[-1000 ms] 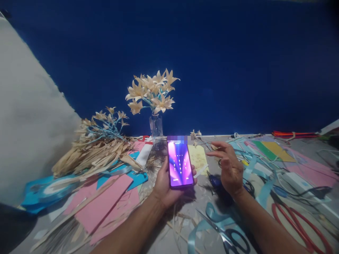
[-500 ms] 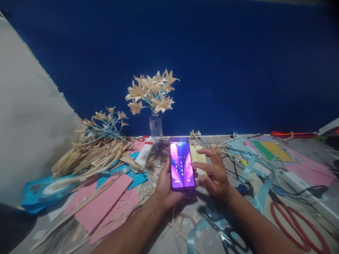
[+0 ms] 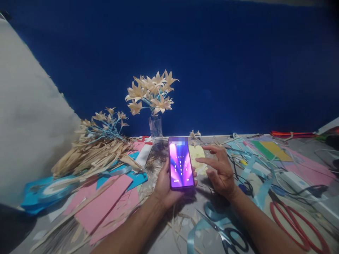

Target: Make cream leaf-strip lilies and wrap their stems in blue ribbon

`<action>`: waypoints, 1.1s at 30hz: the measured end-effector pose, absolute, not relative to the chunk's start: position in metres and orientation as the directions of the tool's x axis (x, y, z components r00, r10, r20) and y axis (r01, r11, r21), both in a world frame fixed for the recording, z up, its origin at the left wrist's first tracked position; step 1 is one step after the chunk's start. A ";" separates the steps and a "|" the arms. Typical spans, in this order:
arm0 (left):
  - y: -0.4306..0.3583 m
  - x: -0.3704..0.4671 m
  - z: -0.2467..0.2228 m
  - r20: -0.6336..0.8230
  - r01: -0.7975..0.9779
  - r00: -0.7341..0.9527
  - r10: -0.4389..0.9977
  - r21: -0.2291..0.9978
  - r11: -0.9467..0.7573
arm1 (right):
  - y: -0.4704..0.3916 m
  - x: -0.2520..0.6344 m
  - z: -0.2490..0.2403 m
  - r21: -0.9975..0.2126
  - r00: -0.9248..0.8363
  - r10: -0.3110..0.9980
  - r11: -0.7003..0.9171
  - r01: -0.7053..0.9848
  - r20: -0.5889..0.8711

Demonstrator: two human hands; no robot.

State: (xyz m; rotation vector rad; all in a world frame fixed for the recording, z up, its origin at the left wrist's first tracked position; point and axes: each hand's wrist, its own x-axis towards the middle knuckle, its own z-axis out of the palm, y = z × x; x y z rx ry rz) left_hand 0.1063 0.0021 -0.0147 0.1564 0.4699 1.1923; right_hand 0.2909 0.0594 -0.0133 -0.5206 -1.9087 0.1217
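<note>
A phone [image 3: 181, 165] with a lit purple and pink screen showing a number keypad rests upright in my left hand [image 3: 164, 187], whose fingers wrap round its right edge. To the right of the phone hovers my right hand [image 3: 221, 171], its fingers apart and nothing between them. It does not touch the phone. Behind the two hands lies a yellow paper [image 3: 197, 158]. Beyond the phone, a clear glass vase [image 3: 155, 128] holds pale dried-husk flowers [image 3: 153, 90] on blue stems.
On the left lie dried husks [image 3: 87, 157], pink paper [image 3: 104, 201] and a blue ribbon roll [image 3: 50, 190]. Dark-handled scissors [image 3: 225, 234] and red-handled scissors [image 3: 296, 222] lie at the front right. Ribbons, cables and a white power strip [image 3: 298, 180] clutter the right side.
My right hand has drawn back to the right, away from the phone's edge. The phone has shifted very slightly left in my left hand.
</note>
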 end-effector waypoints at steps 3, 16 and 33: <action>0.003 0.104 -0.014 -0.268 -0.849 0.270 0.925 0.386 0.360 | 0.062 0.295 -0.011 -0.365 -0.252 0.442 0.881 0.299 0.861; 0.004 0.105 -0.012 -0.246 -0.883 0.263 0.933 0.329 0.335 | 0.055 0.284 -0.015 -0.252 -0.402 0.341 0.933 0.258 0.850; 0.005 0.101 -0.010 -0.232 -0.851 0.269 0.935 0.396 0.344 | 0.115 0.346 0.003 -0.709 0.417 0.894 0.401 -0.581 0.164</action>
